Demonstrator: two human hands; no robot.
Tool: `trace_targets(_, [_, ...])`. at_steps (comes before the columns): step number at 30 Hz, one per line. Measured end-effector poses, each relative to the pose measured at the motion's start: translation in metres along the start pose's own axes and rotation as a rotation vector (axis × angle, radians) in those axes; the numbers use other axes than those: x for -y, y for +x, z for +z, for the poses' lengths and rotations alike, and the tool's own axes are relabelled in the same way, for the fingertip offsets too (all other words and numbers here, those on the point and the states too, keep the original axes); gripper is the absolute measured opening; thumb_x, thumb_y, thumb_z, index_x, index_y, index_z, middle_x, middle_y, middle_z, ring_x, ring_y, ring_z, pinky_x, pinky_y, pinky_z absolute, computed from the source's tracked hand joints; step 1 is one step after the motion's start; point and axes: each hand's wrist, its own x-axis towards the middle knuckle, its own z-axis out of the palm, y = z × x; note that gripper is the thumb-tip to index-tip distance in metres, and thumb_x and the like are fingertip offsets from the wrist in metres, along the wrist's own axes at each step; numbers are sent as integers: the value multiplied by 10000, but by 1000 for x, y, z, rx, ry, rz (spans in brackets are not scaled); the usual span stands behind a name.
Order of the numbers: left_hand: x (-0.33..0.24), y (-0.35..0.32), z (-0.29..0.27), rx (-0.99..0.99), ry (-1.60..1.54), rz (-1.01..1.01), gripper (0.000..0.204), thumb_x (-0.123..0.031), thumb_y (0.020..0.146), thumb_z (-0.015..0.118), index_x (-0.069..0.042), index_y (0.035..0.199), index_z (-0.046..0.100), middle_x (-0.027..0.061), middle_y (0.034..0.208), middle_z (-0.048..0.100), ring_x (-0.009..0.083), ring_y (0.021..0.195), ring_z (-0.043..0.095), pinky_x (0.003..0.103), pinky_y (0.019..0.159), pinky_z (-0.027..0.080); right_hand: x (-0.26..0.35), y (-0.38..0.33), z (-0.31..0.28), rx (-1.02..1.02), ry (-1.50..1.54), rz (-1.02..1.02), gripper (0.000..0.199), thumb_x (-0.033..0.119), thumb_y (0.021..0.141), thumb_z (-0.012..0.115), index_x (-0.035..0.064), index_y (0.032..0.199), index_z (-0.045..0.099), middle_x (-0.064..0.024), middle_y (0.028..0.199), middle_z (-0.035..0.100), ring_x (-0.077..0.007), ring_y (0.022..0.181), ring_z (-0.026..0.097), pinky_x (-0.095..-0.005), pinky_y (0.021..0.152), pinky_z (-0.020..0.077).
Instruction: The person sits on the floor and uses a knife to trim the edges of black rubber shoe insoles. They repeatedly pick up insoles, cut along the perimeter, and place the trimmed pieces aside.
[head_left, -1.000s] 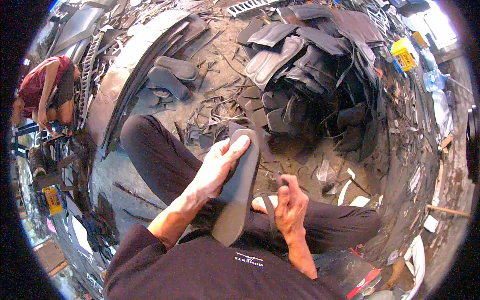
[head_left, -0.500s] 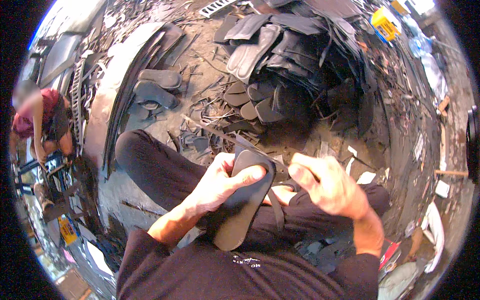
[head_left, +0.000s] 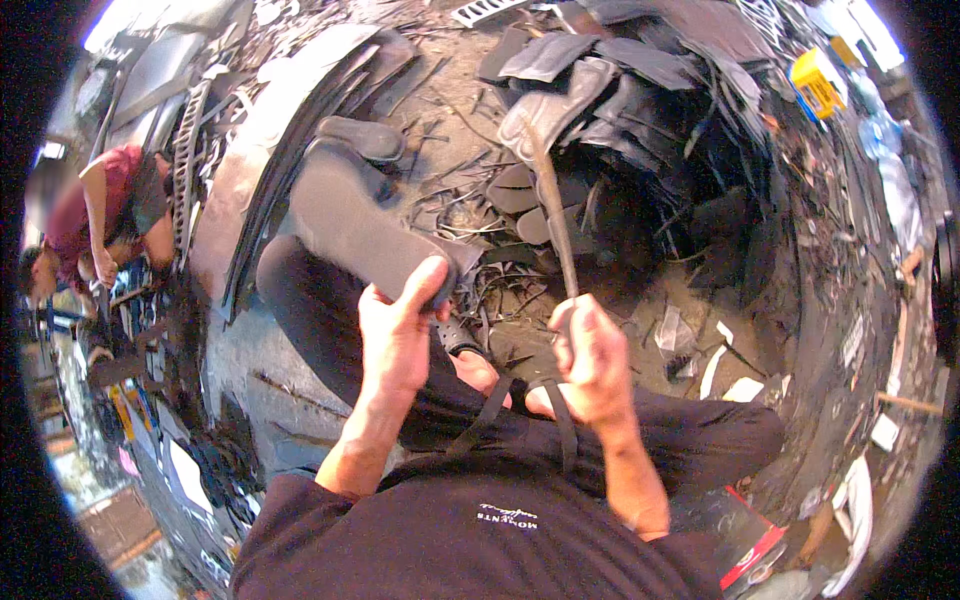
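Observation:
My left hand [head_left: 392, 340] grips one end of a dark grey shoe sole [head_left: 365, 220], thumb on top, fingers beneath. The sole points away to the far left, its flat face up. In my right hand [head_left: 597, 365] is a long, narrow knife [head_left: 557, 220], wrapped by the fingers at its near end. Its blade stands up and away from me, apart from the sole. A thin dark strip [head_left: 565, 430] hangs across my lap below the right hand. Beyond the held sole, another dark sole [head_left: 365, 140] lies on the ground, partly covered.
A large heap of dark sole sheets [head_left: 640, 110] rises at the far right. Offcut strips [head_left: 470, 220] litter the ground ahead. Stacked curved sheets [head_left: 270, 160] lean at left. Another person [head_left: 125, 200] sits bent over at far left. A yellow box [head_left: 818, 82] lies at far right.
The knife has left the sole's edge and swung upright. My left hand has turned the sole from over my lap to point away to the far left. My right hand has moved left.

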Motion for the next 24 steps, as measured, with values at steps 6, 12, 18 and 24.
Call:
trace_targets(6, [22, -15, 11, -33, -301, -12, 290, -338, 1070, 675, -144, 1282, 640, -33, 1145, 675, 122, 1008, 630, 330, 843, 532, -25, -15, 68, -124, -356, -362, 347, 364, 1059, 596, 39, 1179, 589, -227, 856, 660, -476, 754, 672, -507, 652, 515])
trace_targets(12, [-3, -29, 42, -128, -305, -91, 307, -369, 1045, 697, -166, 1269, 640, -33, 1163, 680, 118, 979, 632, 351, 844, 506, -68, -33, 56, -113, -432, -353, 430, 436, 1075, 571, 20, 1181, 592, -239, 871, 663, -464, 770, 682, -505, 660, 525])
trace_targets(18, [16, -38, 1, -13, -262, -91, 249, -301, 1060, 675, -133, 1243, 653, 12, 1174, 718, 157, 1024, 682, 367, 865, 568, -26, -19, 54, -48, -465, -331, 368, 406, 1049, 630, 54, 1149, 595, -239, 898, 674, -491, 801, 682, -516, 697, 540])
trace_targets(24, [5, -51, -18, 2, -146, -178, 253, -246, 995, 764, -114, 1170, 638, 22, 1106, 715, 150, 981, 686, 363, 839, 577, 34, -16, 43, 273, -433, -75, 489, 523, 1094, 520, 45, 1052, 616, -282, 819, 689, -526, 834, 685, -564, 689, 522])
